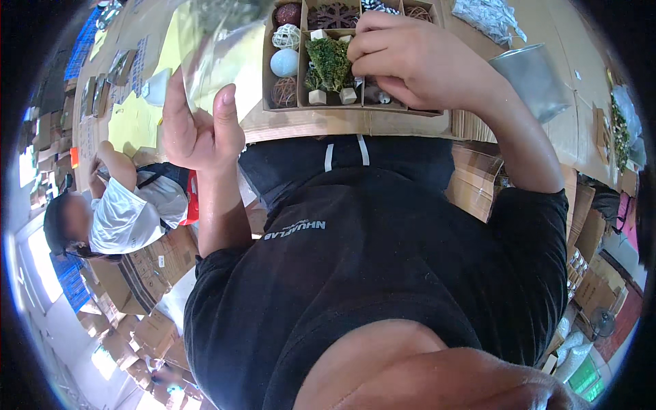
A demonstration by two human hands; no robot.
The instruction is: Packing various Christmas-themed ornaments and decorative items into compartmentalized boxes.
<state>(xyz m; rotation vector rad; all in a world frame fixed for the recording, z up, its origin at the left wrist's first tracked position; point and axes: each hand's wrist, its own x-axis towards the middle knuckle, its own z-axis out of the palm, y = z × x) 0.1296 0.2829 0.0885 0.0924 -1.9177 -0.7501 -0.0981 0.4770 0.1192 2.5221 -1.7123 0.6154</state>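
Note:
A divided cardboard box (268,89) stands at the table's near edge. Its left column holds a dark red ball, a white woven ball (285,37), a pale blue ball (284,63) and a brown twig ball (284,91). Green moss (330,63) with small wooden cubes fills the middle compartment. Over the right compartments, my right hand (417,58) is closed, fingertips bent down by the moss; what they grip is hidden. To the box's left, my left hand (203,133) holds a clear plastic sheet (222,65) between thumb and fingers, its upper part blurred.
Right of the box lie a clear plastic container (531,80) and crumpled silvery wrap (488,19). Yellow paper (140,116) covers part of the table at left. A person in a white shirt (130,217) is beyond my left arm, near cardboard boxes (160,260).

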